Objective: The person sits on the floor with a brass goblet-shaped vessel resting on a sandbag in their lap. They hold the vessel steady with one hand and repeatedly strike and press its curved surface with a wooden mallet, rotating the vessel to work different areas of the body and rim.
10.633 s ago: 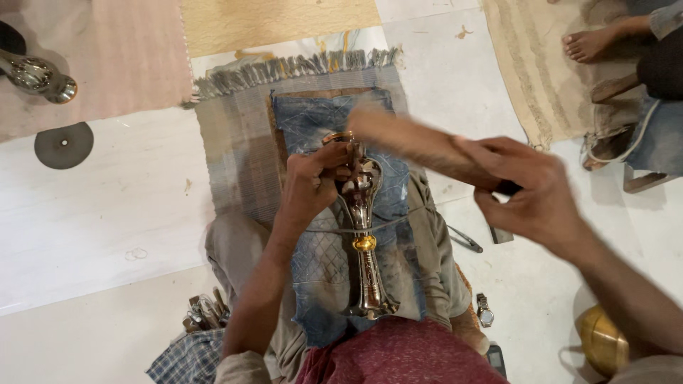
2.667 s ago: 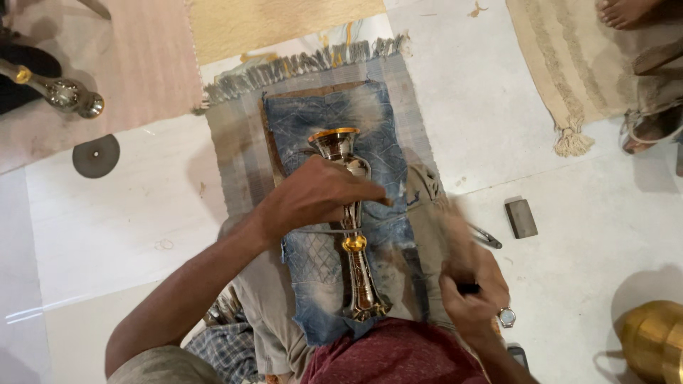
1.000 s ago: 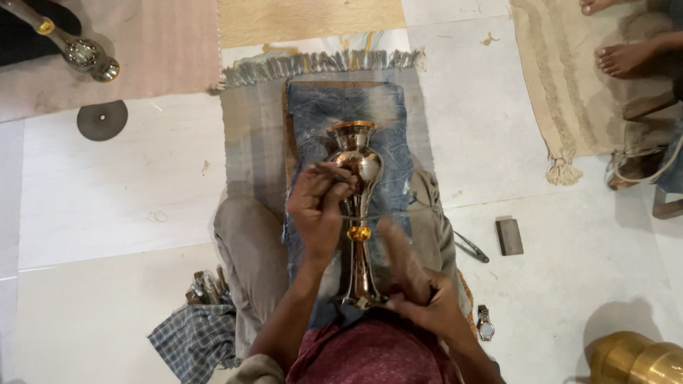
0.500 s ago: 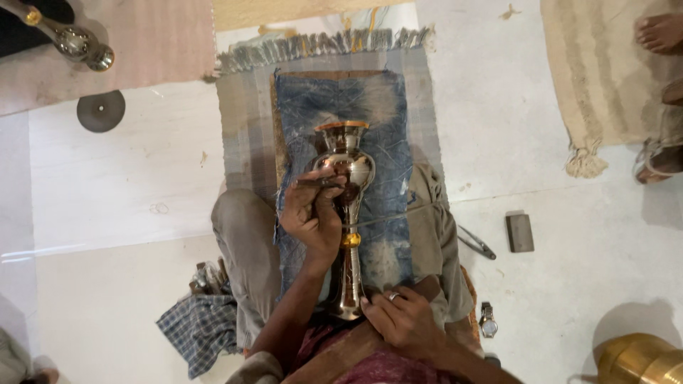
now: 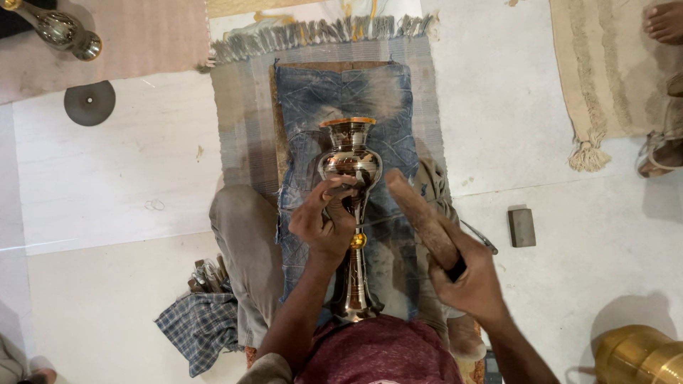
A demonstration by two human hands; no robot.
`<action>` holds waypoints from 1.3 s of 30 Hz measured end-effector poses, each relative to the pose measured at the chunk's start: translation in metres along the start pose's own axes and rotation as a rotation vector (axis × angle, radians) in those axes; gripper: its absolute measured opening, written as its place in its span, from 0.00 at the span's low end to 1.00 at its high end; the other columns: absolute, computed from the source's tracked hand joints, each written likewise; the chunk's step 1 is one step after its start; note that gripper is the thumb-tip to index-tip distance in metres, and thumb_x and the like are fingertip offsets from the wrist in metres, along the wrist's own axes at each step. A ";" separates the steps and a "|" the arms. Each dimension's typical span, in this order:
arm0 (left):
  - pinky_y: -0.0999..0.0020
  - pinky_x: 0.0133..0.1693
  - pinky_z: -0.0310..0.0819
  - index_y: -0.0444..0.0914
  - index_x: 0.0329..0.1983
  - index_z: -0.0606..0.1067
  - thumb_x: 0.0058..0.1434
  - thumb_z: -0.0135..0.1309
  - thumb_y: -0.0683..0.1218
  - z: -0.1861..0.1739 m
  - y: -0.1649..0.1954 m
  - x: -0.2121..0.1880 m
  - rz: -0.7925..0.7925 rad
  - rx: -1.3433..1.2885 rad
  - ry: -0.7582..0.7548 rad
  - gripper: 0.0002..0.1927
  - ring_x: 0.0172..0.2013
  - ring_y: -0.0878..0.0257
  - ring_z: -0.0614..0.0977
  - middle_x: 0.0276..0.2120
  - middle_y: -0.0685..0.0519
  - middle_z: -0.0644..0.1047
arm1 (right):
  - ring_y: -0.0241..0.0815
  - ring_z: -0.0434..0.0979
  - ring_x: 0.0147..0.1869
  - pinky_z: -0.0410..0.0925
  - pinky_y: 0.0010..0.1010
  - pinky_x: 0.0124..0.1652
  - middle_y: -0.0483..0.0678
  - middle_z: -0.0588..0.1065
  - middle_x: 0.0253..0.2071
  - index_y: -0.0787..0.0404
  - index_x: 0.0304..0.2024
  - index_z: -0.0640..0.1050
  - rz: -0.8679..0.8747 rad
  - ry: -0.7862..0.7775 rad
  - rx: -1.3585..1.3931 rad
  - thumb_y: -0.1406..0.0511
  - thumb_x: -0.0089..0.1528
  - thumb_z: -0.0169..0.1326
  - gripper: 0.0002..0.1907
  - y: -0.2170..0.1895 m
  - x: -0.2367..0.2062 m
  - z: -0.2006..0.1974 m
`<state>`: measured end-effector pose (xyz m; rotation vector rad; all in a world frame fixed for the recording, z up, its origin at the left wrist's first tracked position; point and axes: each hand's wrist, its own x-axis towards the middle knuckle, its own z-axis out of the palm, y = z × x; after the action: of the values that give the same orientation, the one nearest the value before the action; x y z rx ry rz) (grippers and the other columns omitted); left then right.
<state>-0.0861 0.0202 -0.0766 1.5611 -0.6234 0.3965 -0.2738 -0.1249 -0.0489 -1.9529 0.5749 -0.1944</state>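
A checked cloth (image 5: pixel 201 328) with small tools lay on the floor at the left. The left hand (image 5: pixel 321 222) pinched a thin tool (image 5: pixel 340 190), perhaps a chisel, with its tip against the belly of the metal vase (image 5: pixel 350 213). The vase lay along a denim cloth (image 5: pixel 334 92) over the person's lap. The right hand (image 5: pixel 475 279) was closed around a wooden mallet (image 5: pixel 421 217), raised just beside the vase. A small grey block (image 5: pixel 521 227) lay farther right.
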 end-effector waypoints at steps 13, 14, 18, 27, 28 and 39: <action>0.65 0.28 0.71 0.36 0.37 0.74 0.61 0.59 0.42 -0.005 -0.027 -0.016 0.094 0.242 0.034 0.06 0.22 0.63 0.77 0.23 0.54 0.75 | 0.37 0.76 0.26 0.71 0.30 0.24 0.44 0.81 0.45 0.39 0.65 0.75 -0.797 0.022 -0.996 0.73 0.54 0.61 0.38 -0.140 0.059 -0.060; 0.65 0.27 0.70 0.36 0.37 0.75 0.60 0.58 0.43 -0.006 -0.028 -0.016 0.104 0.218 0.020 0.06 0.21 0.64 0.77 0.22 0.54 0.74 | 0.37 0.77 0.29 0.71 0.31 0.26 0.43 0.81 0.47 0.38 0.67 0.74 -0.831 0.055 -0.978 0.72 0.56 0.62 0.37 -0.146 0.061 -0.062; 0.65 0.27 0.71 0.36 0.34 0.76 0.60 0.55 0.41 -0.008 -0.034 -0.013 0.137 0.242 -0.033 0.03 0.21 0.64 0.77 0.21 0.54 0.74 | 0.35 0.75 0.27 0.69 0.28 0.23 0.44 0.81 0.44 0.39 0.64 0.75 -0.918 0.147 -1.022 0.66 0.59 0.64 0.31 -0.146 0.066 -0.061; 0.65 0.32 0.83 0.37 0.37 0.76 0.48 0.58 0.38 -0.026 -0.044 0.036 0.360 0.203 -0.533 0.12 0.30 0.59 0.86 0.32 0.50 0.83 | 0.33 0.74 0.25 0.66 0.28 0.21 0.47 0.82 0.40 0.50 0.57 0.81 -0.725 0.270 -0.757 0.73 0.54 0.64 0.28 -0.058 0.040 -0.048; 0.63 0.33 0.83 0.36 0.40 0.76 0.46 0.60 0.39 -0.029 -0.040 0.046 0.401 0.173 -0.596 0.16 0.32 0.56 0.86 0.34 0.48 0.83 | 0.37 0.76 0.31 0.70 0.28 0.26 0.51 0.80 0.43 0.53 0.59 0.78 -0.694 0.332 -0.627 0.73 0.54 0.62 0.29 -0.046 0.031 -0.040; 0.70 0.18 0.72 0.50 0.55 0.78 0.55 0.58 0.34 -0.011 -0.004 0.113 0.498 0.235 -1.197 0.25 0.21 0.65 0.81 0.39 0.53 0.86 | 0.51 0.82 0.47 0.74 0.29 0.34 0.65 0.76 0.49 0.61 0.65 0.73 -0.374 0.571 -0.294 0.77 0.52 0.56 0.36 0.030 -0.043 0.034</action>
<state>0.0069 0.0138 -0.0110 1.7674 -1.9599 -0.1735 -0.3076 -0.0869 -0.0856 -2.2857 0.6187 -0.9725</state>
